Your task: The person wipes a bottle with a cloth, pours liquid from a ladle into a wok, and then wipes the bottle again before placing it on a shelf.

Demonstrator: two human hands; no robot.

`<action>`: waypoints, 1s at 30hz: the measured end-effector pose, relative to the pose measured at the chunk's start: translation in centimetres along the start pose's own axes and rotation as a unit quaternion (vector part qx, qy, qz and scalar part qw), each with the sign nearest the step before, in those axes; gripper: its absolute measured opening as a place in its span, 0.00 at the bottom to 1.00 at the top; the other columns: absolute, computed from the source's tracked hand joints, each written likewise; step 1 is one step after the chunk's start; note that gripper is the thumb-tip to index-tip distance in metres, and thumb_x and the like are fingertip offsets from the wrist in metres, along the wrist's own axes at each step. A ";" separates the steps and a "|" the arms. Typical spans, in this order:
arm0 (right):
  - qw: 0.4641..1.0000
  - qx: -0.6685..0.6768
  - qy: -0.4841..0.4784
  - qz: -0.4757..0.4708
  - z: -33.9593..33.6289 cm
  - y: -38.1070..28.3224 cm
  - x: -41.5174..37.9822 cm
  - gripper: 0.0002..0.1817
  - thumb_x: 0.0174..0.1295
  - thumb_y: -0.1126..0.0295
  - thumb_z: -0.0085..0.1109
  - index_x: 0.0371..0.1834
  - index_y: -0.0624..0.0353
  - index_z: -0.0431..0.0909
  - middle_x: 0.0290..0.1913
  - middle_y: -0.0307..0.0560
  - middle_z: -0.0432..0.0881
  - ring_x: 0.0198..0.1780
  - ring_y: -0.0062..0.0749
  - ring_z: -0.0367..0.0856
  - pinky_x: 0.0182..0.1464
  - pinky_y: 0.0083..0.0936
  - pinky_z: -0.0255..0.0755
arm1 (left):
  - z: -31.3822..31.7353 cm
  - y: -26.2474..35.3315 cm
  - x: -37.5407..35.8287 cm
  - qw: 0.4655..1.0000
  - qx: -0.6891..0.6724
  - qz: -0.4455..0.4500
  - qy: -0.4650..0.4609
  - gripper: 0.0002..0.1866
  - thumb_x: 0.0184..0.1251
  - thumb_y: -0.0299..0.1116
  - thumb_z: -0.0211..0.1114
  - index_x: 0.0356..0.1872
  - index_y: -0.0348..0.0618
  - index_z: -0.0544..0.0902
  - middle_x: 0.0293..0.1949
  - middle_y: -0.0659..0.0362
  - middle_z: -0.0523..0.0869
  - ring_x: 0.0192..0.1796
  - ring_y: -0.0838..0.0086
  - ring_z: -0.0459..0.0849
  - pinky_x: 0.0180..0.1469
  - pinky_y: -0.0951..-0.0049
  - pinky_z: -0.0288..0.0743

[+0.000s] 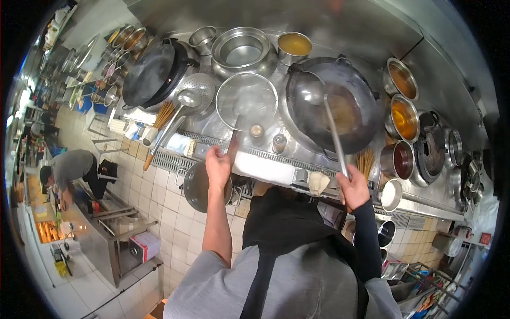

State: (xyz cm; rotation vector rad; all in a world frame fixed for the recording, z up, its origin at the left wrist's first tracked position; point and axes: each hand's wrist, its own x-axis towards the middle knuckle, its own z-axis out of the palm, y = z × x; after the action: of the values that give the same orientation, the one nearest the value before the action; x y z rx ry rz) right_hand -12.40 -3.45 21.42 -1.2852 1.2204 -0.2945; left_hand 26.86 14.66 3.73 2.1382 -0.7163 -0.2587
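My left hand point(217, 166) is closed on the wooden handle of a round mesh strainer point(247, 101), which is over the steel counter in front of a large steel pot point(241, 50). In my right hand point(353, 187) is the metal handle of a ladle point(336, 133). The ladle's round bowl is at the left part of a big dark wok point(366, 114). Brownish liquid point(341, 112) lies in the wok, with haze above it. Two small jars point(257, 132) stand between the strainer and the wok.
A perforated skimmer point(197, 90) with another ladle lies left of the strainer. A second wok point(151, 74) sits at the left. Steel pots of orange liquid point(404, 118) line the right side. A co-worker point(74, 167) bends over a bench at far left.
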 end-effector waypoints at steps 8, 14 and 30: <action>0.906 -0.279 0.294 -0.122 -7.2 9.4 7.3 0.21 0.67 0.65 0.63 0.53 0.73 0.80 0.42 0.75 0.86 0.51 0.72 0.85 0.54 0.53 0.77 | 4.8 8.7 5.9 0.960 0.111 0.219 -0.137 0.27 0.60 0.21 0.68 0.63 0.33 0.79 0.59 0.42 0.79 0.64 0.42 0.77 0.68 0.50 0.74; 0.981 -0.010 0.185 0.057 -5.6 10.5 6.1 0.13 0.73 0.65 0.63 0.47 0.66 0.76 0.30 0.53 0.81 0.24 0.37 0.81 0.23 0.37 0.72 | 6.6 9.5 8.0 0.933 0.152 0.267 -0.187 0.26 0.58 0.21 0.69 0.61 0.35 0.82 0.60 0.43 0.81 0.65 0.43 0.77 0.69 0.51 0.74; 0.843 0.493 -0.174 0.128 -4.6 3.0 -0.5 0.16 0.83 0.67 0.51 0.66 0.65 0.73 0.33 0.31 0.71 0.21 0.10 0.64 0.18 0.15 0.59 | 8.5 7.9 10.4 0.855 0.266 0.332 -0.298 0.24 0.56 0.28 0.70 0.57 0.40 0.83 0.56 0.47 0.85 0.63 0.45 0.81 0.66 0.51 0.76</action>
State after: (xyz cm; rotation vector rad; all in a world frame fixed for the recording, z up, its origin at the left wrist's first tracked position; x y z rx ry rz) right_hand -17.60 -4.62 20.11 -0.2445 0.7176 -0.3975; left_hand 28.62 -0.75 5.32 2.1385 -2.0346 -0.3777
